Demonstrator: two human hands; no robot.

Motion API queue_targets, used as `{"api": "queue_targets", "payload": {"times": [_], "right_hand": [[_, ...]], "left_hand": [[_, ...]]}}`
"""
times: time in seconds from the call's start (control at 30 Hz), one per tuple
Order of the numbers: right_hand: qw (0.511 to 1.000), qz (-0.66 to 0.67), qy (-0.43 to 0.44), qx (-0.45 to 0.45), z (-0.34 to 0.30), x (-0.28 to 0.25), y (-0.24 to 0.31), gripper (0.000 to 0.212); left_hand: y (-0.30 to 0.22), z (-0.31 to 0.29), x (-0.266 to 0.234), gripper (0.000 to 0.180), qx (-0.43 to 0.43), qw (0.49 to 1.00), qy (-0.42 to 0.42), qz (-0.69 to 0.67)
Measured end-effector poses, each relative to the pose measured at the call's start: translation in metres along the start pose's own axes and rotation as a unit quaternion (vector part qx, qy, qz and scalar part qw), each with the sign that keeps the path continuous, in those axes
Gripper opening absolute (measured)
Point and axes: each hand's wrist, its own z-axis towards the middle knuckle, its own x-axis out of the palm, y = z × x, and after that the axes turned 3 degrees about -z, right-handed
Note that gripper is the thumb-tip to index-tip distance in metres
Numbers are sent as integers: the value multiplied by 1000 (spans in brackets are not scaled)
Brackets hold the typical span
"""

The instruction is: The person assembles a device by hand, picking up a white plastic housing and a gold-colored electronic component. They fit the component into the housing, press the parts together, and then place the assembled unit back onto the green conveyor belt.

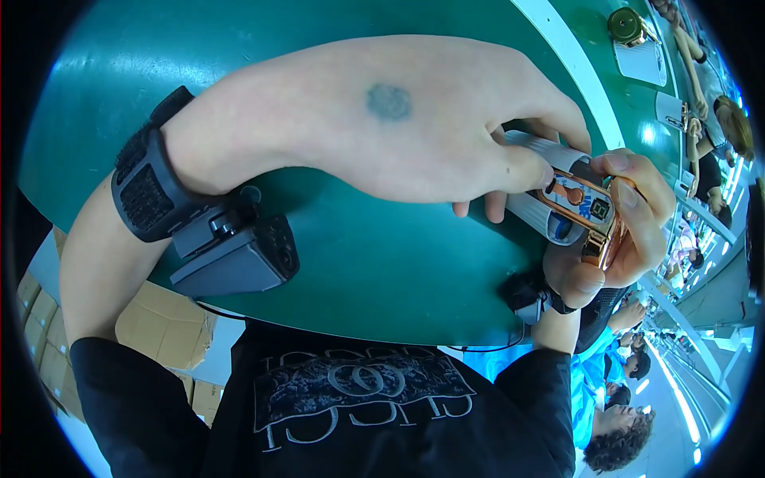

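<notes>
My left hand [462,119] reaches across from the left. Its fingers are closed round a pale, ribbed strap [527,213] that looks like a curled belt, with the thumb at the edge of a rose-gold buckle [596,248]. The buckle is a shiny frame with a printed label inside. From the right side, my right hand [644,215] grips this buckle between thumb and fingers. Part of the strap is hidden beneath my left hand, and some left fingertips show below it.
Under my hands lies a green table [382,263] with a white stripe [578,56]. A gold round item [627,26] sits on a white card [644,64] at the far right. Cardboard boxes [163,323] stand lower left. Several people are at the right.
</notes>
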Motion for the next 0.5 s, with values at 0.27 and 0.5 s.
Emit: {"api": "queue_targets", "payload": {"times": [0.27,0.5], "right_hand": [[993,55,-103,-13,-2,19,-5,64],[992,63,-110,-5,2,19,-3,61]], "left_hand": [[7,0,0,37,-9,1000,-7,1],[16,3,5,32,45,995,-50,75]]}}
